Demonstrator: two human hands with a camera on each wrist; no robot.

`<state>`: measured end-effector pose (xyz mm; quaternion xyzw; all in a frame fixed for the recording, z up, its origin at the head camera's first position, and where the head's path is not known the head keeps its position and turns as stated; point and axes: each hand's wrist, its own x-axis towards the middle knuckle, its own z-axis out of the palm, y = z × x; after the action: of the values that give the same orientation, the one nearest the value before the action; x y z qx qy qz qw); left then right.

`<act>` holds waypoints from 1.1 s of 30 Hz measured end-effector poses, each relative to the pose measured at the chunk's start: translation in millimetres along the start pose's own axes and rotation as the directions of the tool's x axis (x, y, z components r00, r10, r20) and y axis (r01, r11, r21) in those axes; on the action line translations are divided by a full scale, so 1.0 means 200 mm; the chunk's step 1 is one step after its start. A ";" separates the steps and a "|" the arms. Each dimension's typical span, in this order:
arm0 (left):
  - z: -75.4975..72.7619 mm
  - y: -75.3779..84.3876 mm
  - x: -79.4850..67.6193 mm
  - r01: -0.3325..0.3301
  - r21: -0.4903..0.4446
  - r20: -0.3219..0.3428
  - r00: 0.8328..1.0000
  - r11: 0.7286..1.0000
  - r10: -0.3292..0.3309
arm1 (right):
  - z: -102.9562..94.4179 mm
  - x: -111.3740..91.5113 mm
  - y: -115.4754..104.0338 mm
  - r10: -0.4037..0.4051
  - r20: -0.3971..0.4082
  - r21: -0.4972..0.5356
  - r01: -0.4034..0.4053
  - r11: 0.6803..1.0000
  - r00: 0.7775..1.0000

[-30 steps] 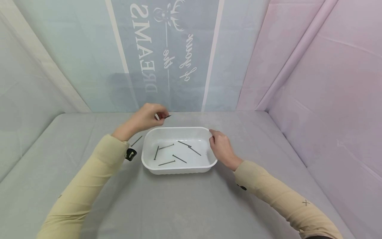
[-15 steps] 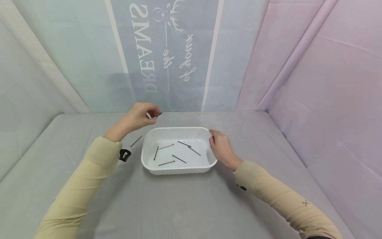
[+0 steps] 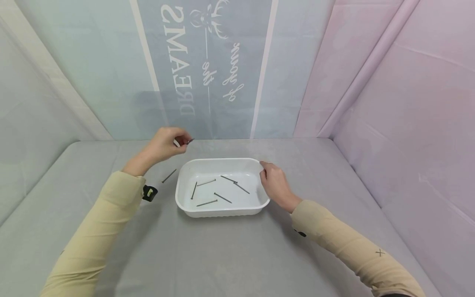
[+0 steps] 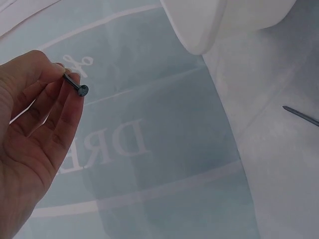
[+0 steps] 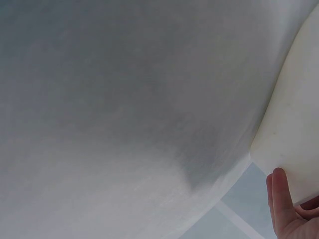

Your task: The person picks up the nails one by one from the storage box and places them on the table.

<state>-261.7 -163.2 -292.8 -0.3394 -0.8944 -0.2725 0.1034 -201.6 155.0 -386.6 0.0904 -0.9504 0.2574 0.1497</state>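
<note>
Between thumb and fingertips, my left hand (image 3: 167, 143) pinches a dark nail (image 4: 76, 84), its round head sticking out in the left wrist view. This hand is raised behind and left of the white plastic tray (image 3: 226, 213). My right hand (image 3: 277, 185) grips the tray's right rim, with fingers (image 5: 282, 196) against the outer wall in the right wrist view. Several loose nails lie on the tray floor, among them one nail (image 3: 223, 198) near the front. Outside, a single nail (image 3: 169, 175) lies on the cloth left of the tray.
A grey cloth (image 3: 222, 255) covers the table. Behind it hangs a blue-grey printed curtain (image 3: 222, 119), with a pink fabric wall (image 3: 408, 103) on the right and a pale one (image 3: 33, 123) on the left.
My left hand has moved left with the nail, away from above the tray's back edge. The right hand, the tray and the nails lying about have stayed put.
</note>
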 end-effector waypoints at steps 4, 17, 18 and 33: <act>-0.01 -0.01 -0.01 0.012 0.012 -0.004 1.000 1.000 -0.012 | 0.00 0.00 0.00 0.000 0.004 0.004 0.000 1.000 1.000; -0.02 -0.06 -0.03 0.072 0.024 -0.007 0.997 0.997 -0.072 | -0.01 0.00 -0.01 -0.009 0.005 -0.004 0.010 1.000 1.000; -0.02 -0.07 -0.04 0.077 0.026 -0.007 0.997 0.997 -0.076 | -0.01 0.00 0.00 -0.008 0.005 -0.003 0.008 1.000 1.000; -0.02 -0.11 -0.07 0.168 0.028 0.017 0.986 0.985 -0.169 | 0.00 0.00 -0.01 -0.015 -0.009 -0.005 0.015 1.000 1.000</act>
<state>-265.5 -186.9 -304.7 -0.2638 -0.9244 -0.2648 0.0758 -202.0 154.4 -385.1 0.0959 -0.9497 0.2541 0.1561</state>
